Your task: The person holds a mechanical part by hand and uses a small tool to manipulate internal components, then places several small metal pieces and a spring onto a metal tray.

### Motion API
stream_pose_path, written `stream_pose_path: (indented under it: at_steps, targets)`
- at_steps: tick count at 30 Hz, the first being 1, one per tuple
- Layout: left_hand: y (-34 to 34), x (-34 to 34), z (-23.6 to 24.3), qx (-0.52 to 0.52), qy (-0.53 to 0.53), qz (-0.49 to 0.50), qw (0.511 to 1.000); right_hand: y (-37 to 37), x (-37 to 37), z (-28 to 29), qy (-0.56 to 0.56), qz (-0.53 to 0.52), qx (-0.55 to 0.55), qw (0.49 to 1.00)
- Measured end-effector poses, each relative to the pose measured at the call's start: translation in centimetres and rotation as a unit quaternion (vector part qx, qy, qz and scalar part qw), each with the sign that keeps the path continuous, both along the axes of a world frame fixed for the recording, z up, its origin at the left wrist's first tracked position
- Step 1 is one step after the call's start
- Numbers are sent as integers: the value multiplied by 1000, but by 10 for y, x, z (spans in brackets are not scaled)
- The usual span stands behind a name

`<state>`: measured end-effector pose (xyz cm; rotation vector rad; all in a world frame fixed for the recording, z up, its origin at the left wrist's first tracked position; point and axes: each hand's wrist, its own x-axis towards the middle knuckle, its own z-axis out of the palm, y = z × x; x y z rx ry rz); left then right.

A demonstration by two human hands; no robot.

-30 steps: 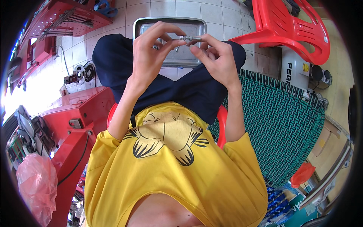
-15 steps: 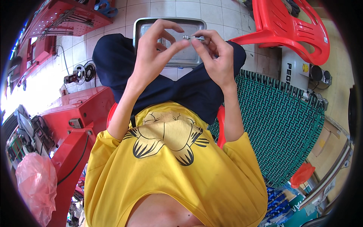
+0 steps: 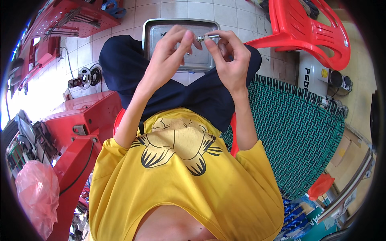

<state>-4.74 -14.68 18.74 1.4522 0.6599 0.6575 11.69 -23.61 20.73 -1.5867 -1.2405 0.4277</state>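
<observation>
Above the metal tray [image 3: 145, 48], my right hand [image 3: 231, 58] is closed, pinching a small silver bolt [image 3: 211, 37] between thumb and fingers. The bolt lies roughly level, with a nut-like collar at its left end; my fingers cover part of it. My left hand [image 3: 167, 54] is beside that collar end, its thumb raised and its fingers curled but apart from the thumb. A left fingertip is very near the collar; whether it touches I cannot tell. A few small dark parts lie in the tray, partly hidden behind my left hand.
A red plastic chair [image 3: 307, 34] stands at the far right, with a white tank [image 3: 313, 72] below it. A green woven seat [image 3: 295, 132] is by my right arm. Red metal equipment [image 3: 86, 116] and a chainring crank [image 3: 85, 78] are on the left.
My left thumb has lifted and the left fingers have curled. The bolt has turned slightly in my right hand, which stays almost in place. More of the tray's inside shows.
</observation>
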Motion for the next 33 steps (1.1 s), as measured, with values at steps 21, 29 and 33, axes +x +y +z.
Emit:
stream_pose_path:
  at_steps: [21, 29, 33]
  targets:
    - [-7, 7, 10, 33, -8, 41, 999, 1, -2, 0, -23, -18, 43, 999]
    - [-10, 12, 24, 121, -14, 49, 991, 1, -3, -2, -19, -20, 57, 998]
    - [-6, 5, 8, 18, -28, 16, 999, 2, -4, -2, -10, -22, 67, 997]
